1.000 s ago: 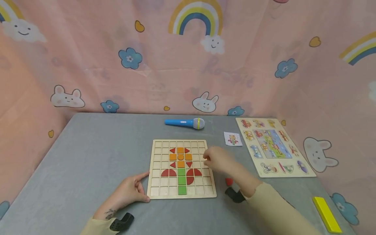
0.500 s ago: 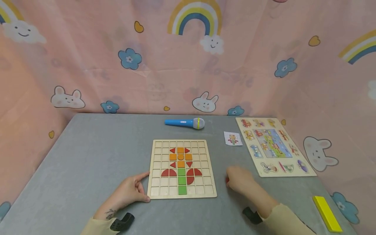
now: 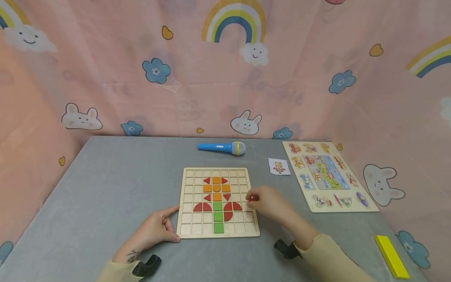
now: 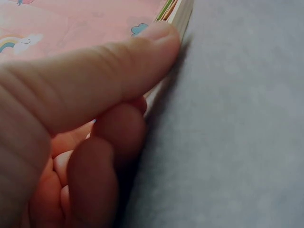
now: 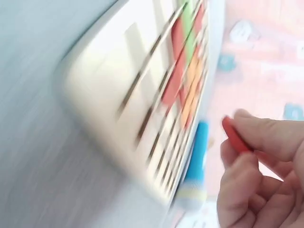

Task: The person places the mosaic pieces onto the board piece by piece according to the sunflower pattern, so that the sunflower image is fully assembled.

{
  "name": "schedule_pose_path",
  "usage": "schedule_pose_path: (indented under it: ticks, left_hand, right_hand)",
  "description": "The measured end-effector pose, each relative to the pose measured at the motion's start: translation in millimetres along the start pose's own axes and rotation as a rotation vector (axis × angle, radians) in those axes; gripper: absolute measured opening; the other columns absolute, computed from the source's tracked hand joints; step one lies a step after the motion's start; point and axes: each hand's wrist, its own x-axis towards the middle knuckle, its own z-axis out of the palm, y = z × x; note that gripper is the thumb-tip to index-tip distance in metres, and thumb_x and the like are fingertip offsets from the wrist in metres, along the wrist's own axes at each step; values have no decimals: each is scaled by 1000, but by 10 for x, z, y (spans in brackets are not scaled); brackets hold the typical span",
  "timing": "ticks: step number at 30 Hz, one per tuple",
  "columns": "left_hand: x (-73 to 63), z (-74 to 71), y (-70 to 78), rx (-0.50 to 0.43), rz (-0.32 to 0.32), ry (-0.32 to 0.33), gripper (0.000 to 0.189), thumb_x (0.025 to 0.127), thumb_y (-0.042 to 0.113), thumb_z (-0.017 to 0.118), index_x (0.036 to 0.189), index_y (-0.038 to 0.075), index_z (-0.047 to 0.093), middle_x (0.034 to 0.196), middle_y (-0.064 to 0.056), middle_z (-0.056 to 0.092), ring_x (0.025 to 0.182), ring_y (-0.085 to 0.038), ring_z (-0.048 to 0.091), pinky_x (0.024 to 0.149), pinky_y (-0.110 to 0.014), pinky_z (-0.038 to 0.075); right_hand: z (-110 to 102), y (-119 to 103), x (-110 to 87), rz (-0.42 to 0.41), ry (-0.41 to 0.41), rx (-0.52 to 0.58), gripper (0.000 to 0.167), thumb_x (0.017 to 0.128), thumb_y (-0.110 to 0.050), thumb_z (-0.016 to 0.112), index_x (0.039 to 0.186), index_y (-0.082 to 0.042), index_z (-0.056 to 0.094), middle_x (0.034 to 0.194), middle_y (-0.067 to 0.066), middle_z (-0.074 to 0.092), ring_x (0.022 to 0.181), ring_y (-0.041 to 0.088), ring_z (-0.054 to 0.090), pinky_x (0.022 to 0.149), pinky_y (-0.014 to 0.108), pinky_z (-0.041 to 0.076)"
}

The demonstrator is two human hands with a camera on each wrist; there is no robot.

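A wooden grid board lies in front of me, carrying orange, red and green flat pieces set in a flower-like pattern. My left hand rests at its left edge, thumb near the lower corner and index finger higher up, the other fingers bent inward. In the left wrist view the thumb presses the board's side. Over the board's right edge, my right hand pinches a small red piece between thumb and fingers. The right wrist view shows the piece held above the grid, tilted and partly covered by fingertips.
A small pattern card lies beyond the right hand. Behind the grid board is a blue toy microphone. A picture puzzle board lies at the right, with a yellow block near the table's right edge.
My right hand has gone from the grid to the red piece on the table, picked it up, and come back left over the board's right edge. The left hand has stayed put.
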Motion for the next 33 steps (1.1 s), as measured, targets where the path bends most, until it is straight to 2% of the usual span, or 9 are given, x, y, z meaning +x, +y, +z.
schedule_pose_path:
  ticks: [5,8,11,15,24,33]
  left_hand:
    - [9,1,0,11,7,-4,98,56,7,86,140,-4,35,58,-3,59,47,-10,47,43,-24,36]
    - [10,-2,3,1,9,-11,98,57,7,85,140,-4,35,58,-4,59,47,-10,47,43,-24,36]
    - [11,-5,9,-10,13,-16,98,57,6,85,140,-5,34,58,-4,59,47,-10,46,43,-24,36]
    - [8,-10,17,-17,12,-23,98,57,6,85,140,-5,34,58,-3,59,47,-9,46,43,-24,36]
    - [9,-17,9,-27,32,-22,98,57,5,85,139,-7,33,58,-4,58,47,-9,46,43,-24,36]
    - [4,-7,-13,8,20,-4,98,55,6,86,139,-4,36,57,-2,58,46,-9,45,42,-24,35]
  right_hand:
    - [172,-352,119,-101,-18,156,5,80,-6,66,84,-8,68,70,1,55,61,14,49,54,25,41]
    - [320,-505,169,-159,-45,177,3,79,-5,66,77,-7,66,67,0,54,56,13,48,50,25,41]
    - [460,-615,199,-202,-55,125,14,77,-7,69,65,-10,61,62,-3,52,55,11,46,50,23,38]
    - [581,-710,204,-189,-58,57,24,76,-9,70,57,-14,56,56,-5,48,53,10,44,48,23,34]
    - [675,-772,191,-173,-40,-87,26,77,-14,70,54,-18,58,57,-8,51,56,8,45,47,24,35]
    - [710,-771,195,-175,-9,-189,29,77,-14,70,53,-18,54,55,-7,49,53,8,44,45,26,34]
